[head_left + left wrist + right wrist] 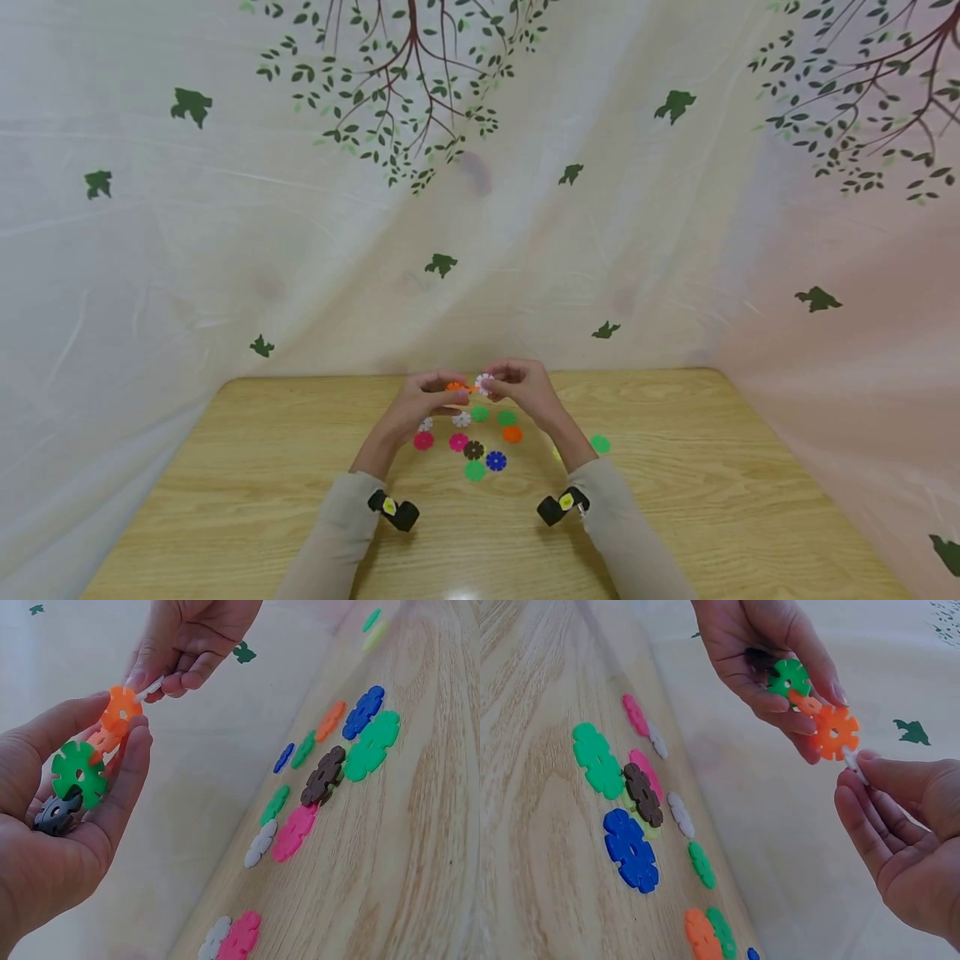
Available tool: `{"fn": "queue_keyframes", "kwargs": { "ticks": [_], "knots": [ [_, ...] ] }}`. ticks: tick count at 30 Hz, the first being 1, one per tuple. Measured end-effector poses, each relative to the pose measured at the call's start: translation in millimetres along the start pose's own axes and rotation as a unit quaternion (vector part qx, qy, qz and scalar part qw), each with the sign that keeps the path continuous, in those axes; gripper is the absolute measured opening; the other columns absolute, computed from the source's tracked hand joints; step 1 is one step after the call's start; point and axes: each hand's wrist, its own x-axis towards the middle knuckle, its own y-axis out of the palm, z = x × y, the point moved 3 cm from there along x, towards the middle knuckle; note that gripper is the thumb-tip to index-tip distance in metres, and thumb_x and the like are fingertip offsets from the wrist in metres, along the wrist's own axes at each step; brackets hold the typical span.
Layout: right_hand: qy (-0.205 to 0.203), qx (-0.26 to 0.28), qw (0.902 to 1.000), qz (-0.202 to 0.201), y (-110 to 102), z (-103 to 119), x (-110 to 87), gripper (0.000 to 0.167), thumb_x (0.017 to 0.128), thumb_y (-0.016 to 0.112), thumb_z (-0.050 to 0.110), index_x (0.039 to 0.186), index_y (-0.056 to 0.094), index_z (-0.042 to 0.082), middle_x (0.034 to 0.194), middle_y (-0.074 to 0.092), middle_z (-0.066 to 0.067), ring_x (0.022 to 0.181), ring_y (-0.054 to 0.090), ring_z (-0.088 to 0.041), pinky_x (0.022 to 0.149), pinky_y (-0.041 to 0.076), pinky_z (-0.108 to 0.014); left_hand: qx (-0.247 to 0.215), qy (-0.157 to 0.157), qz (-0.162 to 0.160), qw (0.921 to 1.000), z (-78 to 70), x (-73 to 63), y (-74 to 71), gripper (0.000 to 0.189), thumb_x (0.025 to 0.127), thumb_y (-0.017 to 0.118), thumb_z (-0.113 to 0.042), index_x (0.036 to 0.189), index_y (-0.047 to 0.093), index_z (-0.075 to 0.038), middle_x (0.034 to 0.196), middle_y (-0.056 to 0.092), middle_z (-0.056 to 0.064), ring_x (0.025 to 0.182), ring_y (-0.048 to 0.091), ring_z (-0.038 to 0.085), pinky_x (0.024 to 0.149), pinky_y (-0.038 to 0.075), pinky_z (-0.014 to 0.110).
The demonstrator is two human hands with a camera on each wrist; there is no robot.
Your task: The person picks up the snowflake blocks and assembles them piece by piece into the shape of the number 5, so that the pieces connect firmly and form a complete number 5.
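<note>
chain (pixel 107 739), its green disc (pixel 90 778) hidden in head view

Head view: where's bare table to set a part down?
Bare: the table left of the left sleeve; right of the outlying green disc; between the wrist cameras. Crowded: around the brown disc, pink disc and blue disc close by.

Loose discs (pixel 473 450): we see most clustered on the table (pixel 712 500)
Left hand (pixel 420 405): cluster's eleven o'clock, linked discs (pixel 90 766) within
Right hand (pixel 529 390): one o'clock
Outlying disc (pixel 600 444): three o'clock
Curtain (pixel 495 317): behind the table
</note>
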Motion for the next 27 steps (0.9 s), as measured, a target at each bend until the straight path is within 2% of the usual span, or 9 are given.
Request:
{"fn": "queue_keyframes", "kwargs": {
  "ticks": [5, 10, 12, 17, 20, 23, 27],
  "knots": [
    [-0.006, 0.009, 0.9999, -0.009, 2.0, -0.9, 0.3, 0.021, 0.094, 0.073, 0.007, 0.109, 0.072, -0.008, 0.090, 0.076, -0.011, 0.074, 0.071, -0.011, 0.076, 0.063, -0.032, -0.006, -0.001, -0.013, 0.9999, -0.8, -0.2, -1.0, 0.035, 0.096, 0.068, -0.007, 0.125, 0.063, 0.011, 0.109, 0.074, 0.014, 0.095, 0.073, 0.016, 0.090, 0.061, 0.039],
    [-0.021, 0.016, 0.9993, -0.025, 5.3, -0.4, -0.4, 0.019, 0.094, 0.074, 0.009, 0.106, 0.074, -0.006, 0.086, 0.076, -0.005, 0.072, 0.071, -0.013, 0.073, 0.063, -0.028, -0.010, 0.004, -0.022, 0.9997, -2.3, 0.0, -2.0, 0.034, 0.096, 0.069, -0.007, 0.124, 0.064, 0.012, 0.113, 0.072, 0.023, 0.093, 0.073, 0.015, 0.087, 0.062, 0.037],
    [-0.031, 0.018, 0.9989, -0.028, 6.6, 0.4, -0.8, 0.019, 0.094, 0.074, 0.009, 0.105, 0.074, -0.006, 0.086, 0.076, -0.009, 0.072, 0.071, -0.014, 0.073, 0.063, -0.028, -0.011, 0.005, -0.024, 0.9996, -2.3, 0.4, -2.5, 0.034, 0.096, 0.068, -0.007, 0.124, 0.064, 0.012, 0.113, 0.072, 0.023, 0.093, 0.073, 0.015, 0.087, 0.062, 0.036],
    [-0.049, 0.013, 0.9982, -0.031, 9.1, 3.8, -2.0, 0.019, 0.094, 0.074, 0.009, 0.105, 0.074, -0.006, 0.091, 0.074, -0.025, 0.070, 0.070, -0.012, 0.073, 0.062, -0.027, -0.009, 0.005, -0.027, 0.9996, -2.8, 0.8, -3.2, 0.034, 0.096, 0.069, -0.009, 0.124, 0.064, 0.011, 0.103, 0.075, 0.008, 0.093, 0.073, 0.015, 0.087, 0.062, 0.035],
    [-0.046, 0.009, 0.9983, -0.033, 9.4, 4.4, -2.3, 0.019, 0.094, 0.073, 0.009, 0.106, 0.074, -0.006, 0.093, 0.073, -0.028, 0.070, 0.070, -0.011, 0.073, 0.062, -0.027, -0.004, 0.006, -0.028, 0.9996, -3.7, 0.3, -3.4, 0.034, 0.096, 0.069, -0.010, 0.124, 0.065, 0.010, 0.101, 0.075, 0.002, 0.094, 0.072, 0.015, 0.088, 0.062, 0.036],
    [-0.039, 0.012, 0.9986, -0.034, 9.2, 4.6, -2.3, 0.020, 0.095, 0.072, 0.009, 0.107, 0.074, -0.007, 0.094, 0.074, -0.025, 0.071, 0.070, -0.010, 0.074, 0.063, -0.028, -0.001, 0.008, -0.029, 0.9996, -4.7, -0.4, -3.3, 0.035, 0.096, 0.069, -0.009, 0.124, 0.064, 0.010, 0.100, 0.074, -0.001, 0.095, 0.072, 0.015, 0.091, 0.061, 0.038],
    [-0.032, 0.023, 0.9983, -0.043, 9.2, 4.7, -1.8, 0.019, 0.095, 0.072, 0.007, 0.107, 0.074, -0.008, 0.090, 0.075, -0.015, 0.071, 0.070, -0.011, 0.074, 0.063, -0.032, 0.001, 0.014, -0.033, 0.9994, -6.3, -1.1, -2.0, 0.035, 0.096, 0.070, -0.009, 0.124, 0.064, 0.011, 0.100, 0.073, -0.003, 0.095, 0.072, 0.015, 0.091, 0.061, 0.039]
  ]
}}
